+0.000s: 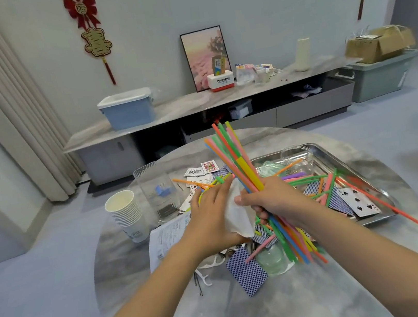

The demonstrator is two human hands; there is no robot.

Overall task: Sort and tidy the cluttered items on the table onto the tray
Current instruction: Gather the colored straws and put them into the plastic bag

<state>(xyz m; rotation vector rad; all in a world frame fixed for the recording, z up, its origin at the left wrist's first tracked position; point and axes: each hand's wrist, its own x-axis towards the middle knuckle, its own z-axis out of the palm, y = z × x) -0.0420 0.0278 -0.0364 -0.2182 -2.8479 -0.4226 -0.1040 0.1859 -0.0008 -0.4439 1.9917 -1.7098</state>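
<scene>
Reaching in from the bottom of the frame, two bare forearms meet over a round marble counter (253,314) at centre. Nearest the camera lie a blue-backed playing card (247,274), a clear lid (273,260) and white floss picks (205,278). Just above them the right hand (270,198) is clamped around a bundle of coloured straws (244,169), which fans upward toward the centre of the frame and downward past the wrist. The left hand (212,206), touching it on the left, has its fingers wrapped over a white tissue (241,216) pressed against the bundle. To the left sit a printed leaflet (165,235), a stack of paper cups (125,211) and a clear plastic box (158,190). Beyond the hands, face-up cards (201,171) are scattered at centre. At right, the steel tray (337,150) holds loose straws (314,178), more cards (358,201) and a clear jar (297,158); one long pink straw (388,207) juts over its near rim. In the background, a long low cabinet (194,106) carries a blue storage bin (127,108), a framed picture (205,58), a white roll (303,54) and a cardboard box (380,43). Red hanging ornaments (90,26) mark the wall at upper left and upper right.
</scene>
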